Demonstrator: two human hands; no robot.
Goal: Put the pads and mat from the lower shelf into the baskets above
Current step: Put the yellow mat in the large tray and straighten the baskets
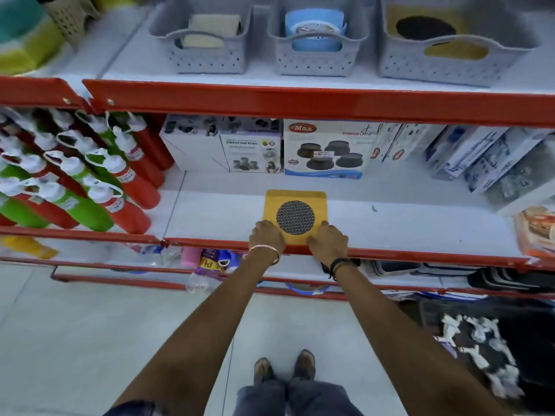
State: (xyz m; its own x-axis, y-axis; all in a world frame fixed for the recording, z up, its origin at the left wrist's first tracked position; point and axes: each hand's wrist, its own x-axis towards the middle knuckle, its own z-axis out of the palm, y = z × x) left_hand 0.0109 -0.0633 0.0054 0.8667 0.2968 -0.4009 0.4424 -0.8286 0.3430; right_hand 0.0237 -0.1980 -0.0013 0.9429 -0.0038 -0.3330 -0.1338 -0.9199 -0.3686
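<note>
A yellow card pack holding a round dark mesh pad (295,217) lies flat at the front edge of the lower shelf (390,223). My left hand (266,237) rests on its near left corner and my right hand (328,241) on its near right corner, fingers curled onto the card's edge. Above, three grey perforated baskets stand in a row: the left basket (204,55) holds cream pads, the middle basket (315,60) holds blue items, the right basket (444,66) holds a matching yellow pack with a dark round pad.
Red and green bottles (75,181) lie in rows at the left of the lower shelf. Boxed goods (324,151) line its back, more boxes at the right. A red shelf beam (300,100) runs between the two levels. Lower shelves and a floor mat (486,349) are below.
</note>
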